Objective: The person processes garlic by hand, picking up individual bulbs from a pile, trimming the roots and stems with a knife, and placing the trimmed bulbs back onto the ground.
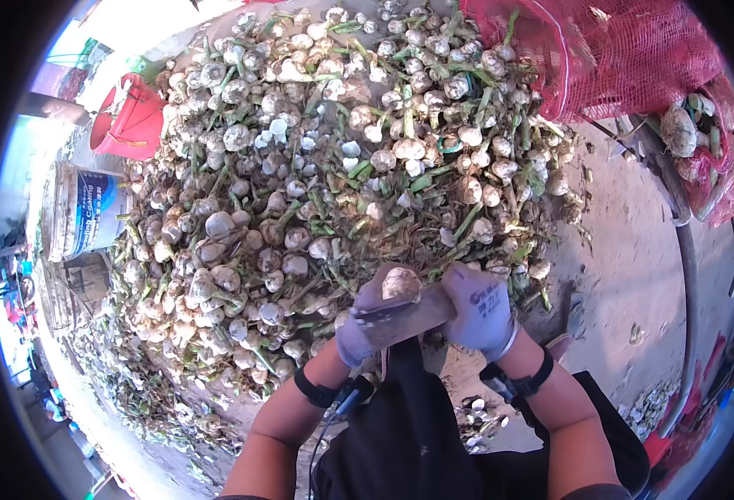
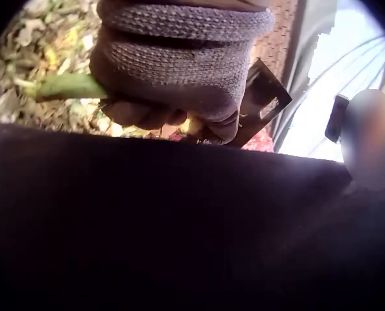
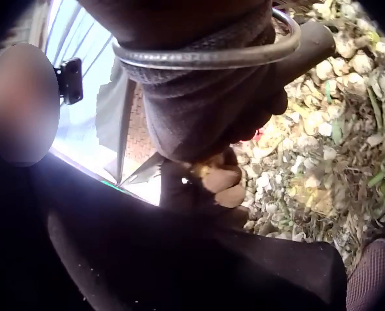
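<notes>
My gloved left hand [image 1: 355, 335] grips a garlic bulb [image 1: 401, 284], with a green stalk [image 2: 69, 86] poking out of that grip. My gloved right hand [image 1: 479, 310] clasps a cleaver [image 1: 413, 321] just beside the bulb, and a garlic heap [image 1: 219, 223] spreads before me.

Left grip [image 1: 354, 337] partly hidden (behind blade [image 1: 409, 318]); mesh bag [image 1: 625, 62] cropped above.

**Left hand [image 1: 354, 340] plus right hand [image 1: 480, 310]: that's two!**

One blade [image 1: 409, 322], one held bulb [image 1: 402, 284], one red bucket [image 1: 129, 125], one labelled pail [image 1: 63, 212], two wrist straps [image 1: 309, 388], one bracelet [image 3: 212, 59], at least two red mesh bags [image 1: 621, 75]! And heaped garlic bulbs [image 1: 224, 278]? Too many to count!
</notes>
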Motion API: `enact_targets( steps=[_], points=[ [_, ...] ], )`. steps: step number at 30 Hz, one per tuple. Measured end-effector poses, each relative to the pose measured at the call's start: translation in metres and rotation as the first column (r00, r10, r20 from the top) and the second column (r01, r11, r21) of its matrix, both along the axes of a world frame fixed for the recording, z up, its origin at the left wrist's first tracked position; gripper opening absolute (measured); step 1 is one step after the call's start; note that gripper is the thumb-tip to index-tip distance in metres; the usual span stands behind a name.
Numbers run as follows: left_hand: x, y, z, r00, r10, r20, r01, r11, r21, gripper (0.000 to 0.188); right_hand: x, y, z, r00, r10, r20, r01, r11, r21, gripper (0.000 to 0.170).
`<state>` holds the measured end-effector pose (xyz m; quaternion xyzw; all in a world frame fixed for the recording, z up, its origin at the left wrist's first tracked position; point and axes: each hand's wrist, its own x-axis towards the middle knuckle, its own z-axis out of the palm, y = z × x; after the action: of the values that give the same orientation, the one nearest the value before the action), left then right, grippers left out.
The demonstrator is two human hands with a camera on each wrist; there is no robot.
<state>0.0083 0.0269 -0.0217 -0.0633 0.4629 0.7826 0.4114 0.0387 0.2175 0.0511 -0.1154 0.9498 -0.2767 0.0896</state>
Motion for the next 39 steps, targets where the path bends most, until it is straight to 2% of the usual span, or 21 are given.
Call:
enact_targets(
  steps=[2, 3, 5, 7, 9, 10, 11, 13, 14, 15, 17, 18, 20, 23, 25, 27, 29, 32, 33, 37, 39],
  points=[
    [-0.001, -0.001, 0.009, 0.979, -0.069, -0.191, 0.053, 0.995, -0.088, 0.042, 0.007, 0.008, -0.039, 0.996, -0.091, -0.023, 0.09, 0.996, -0.024, 0.034],
    [-0.004, -0.003, 0.022, 0.977, -0.07, -0.199, 0.053, 0.995, -0.09, 0.042, 0.014, 0.02, -0.082, 0.978, -0.207, 0.002, 0.204, 0.967, 0.15, 0.029],
    [-0.002, -0.013, 0.041, 0.798, -0.293, -0.526, 0.187, 0.951, -0.245, 0.044, 0.025, 0.04, -0.112, 0.942, -0.335, 0.014, 0.314, 0.897, 0.31, 0.025],
    [-0.002, -0.018, 0.029, 0.91, -0.134, -0.392, 0.067, 0.981, -0.179, 0.046, 0.019, 0.051, -0.093, 0.764, -0.608, 0.216, 0.628, 0.777, -0.037, 0.033],
    [-0.01, -0.025, -0.008, 0.972, 0.049, -0.229, -0.118, 0.947, -0.298, 0.045, 0.023, 0.028, -0.064, 0.713, -0.576, 0.4, 0.663, 0.739, -0.12, 0.037],
    [-0.011, -0.021, -0.017, 0.905, 0.029, -0.424, -0.227, 0.876, -0.425, 0.042, 0.024, 0.013, -0.055, 0.65, -0.526, 0.549, 0.71, 0.678, -0.192, 0.04],
    [-0.014, -0.015, -0.017, 0.906, 0.022, -0.422, -0.212, 0.887, -0.41, 0.042, 0.034, -0.004, -0.07, 0.613, -0.537, 0.58, 0.768, 0.577, -0.277, 0.042],
    [-0.011, -0.008, -0.014, 0.955, 0.244, -0.17, -0.291, 0.884, -0.365, 0.037, 0.04, -0.029, -0.081, 0.602, -0.343, 0.721, 0.775, 0.469, -0.424, 0.043],
    [-0.009, -0.006, -0.012, 0.843, 0.248, -0.477, -0.367, 0.913, -0.175, 0.03, 0.036, -0.038, -0.08, 0.57, -0.28, 0.773, 0.79, 0.443, -0.423, 0.042],
    [-0.015, 0.002, 0.019, 0.827, 0.562, 0.012, -0.558, 0.818, 0.143, 0.019, 0.036, -0.036, -0.091, 0.566, -0.292, 0.771, 0.796, 0.44, -0.417, 0.042],
    [-0.035, -0.033, 0.048, 0.753, 0.658, -0.024, -0.63, 0.73, 0.263, 0.019, 0.028, -0.03, -0.123, 0.655, -0.629, 0.419, 0.691, 0.723, 0.007, 0.037],
    [-0.045, -0.061, 0.055, 0.648, 0.742, -0.172, -0.705, 0.67, 0.232, 0.023, 0.006, -0.011, -0.09, 0.57, -0.659, 0.491, 0.74, 0.671, 0.042, 0.035],
    [-0.051, -0.126, 0.041, 0.586, 0.794, -0.16, -0.729, 0.603, 0.322, 0.023, -0.01, 0.021, -0.089, 0.632, -0.774, 0.039, 0.759, 0.628, 0.171, 0.044],
    [-0.033, -0.091, 0.047, 0.76, 0.647, -0.063, -0.645, 0.763, 0.053, 0.018, -0.029, 0.053, -0.135, 0.71, -0.702, 0.053, 0.637, 0.673, 0.376, 0.04],
    [-0.02, -0.042, 0.022, 0.866, 0.184, -0.465, -0.349, 0.889, -0.297, 0.038, -0.039, 0.062, -0.138, 0.735, -0.671, 0.097, 0.619, 0.723, 0.305, 0.038],
    [-0.015, -0.014, -0.031, 0.963, -0.028, -0.268, -0.036, 0.971, -0.234, 0.054, -0.047, 0.056, -0.123, 0.762, -0.631, 0.148, 0.593, 0.771, 0.234, 0.037],
    [-0.014, 0.016, -0.029, 0.839, -0.349, -0.417, 0.106, 0.856, -0.505, 0.066, -0.033, 0.029, -0.057, 0.869, -0.426, 0.251, 0.481, 0.846, -0.23, 0.031],
    [-0.022, 0.021, -0.015, 0.889, -0.241, -0.39, 0.114, 0.94, -0.322, 0.071, -0.004, 0.017, -0.027, 0.935, -0.348, 0.065, 0.328, 0.782, -0.53, 0.024],
    [-0.022, 0.018, -0.009, 0.888, -0.243, -0.39, 0.113, 0.938, -0.328, 0.071, 0.003, 0.018, -0.011, 0.896, -0.41, 0.169, 0.431, 0.717, -0.548, 0.022],
    [-0.005, 0.0, -0.017, 0.914, -0.091, -0.395, 0.018, 0.983, -0.183, 0.066, 0.01, 0.013, -0.009, 0.953, -0.3, 0.033, 0.298, 0.915, -0.273, 0.031],
    [-0.003, 0.004, 0.004, 0.982, -0.045, -0.183, 0.054, 0.998, 0.045, 0.07, 0.01, 0.007, -0.007, 0.983, -0.184, 0.024, 0.185, 0.978, -0.099, 0.035]
  ],
)
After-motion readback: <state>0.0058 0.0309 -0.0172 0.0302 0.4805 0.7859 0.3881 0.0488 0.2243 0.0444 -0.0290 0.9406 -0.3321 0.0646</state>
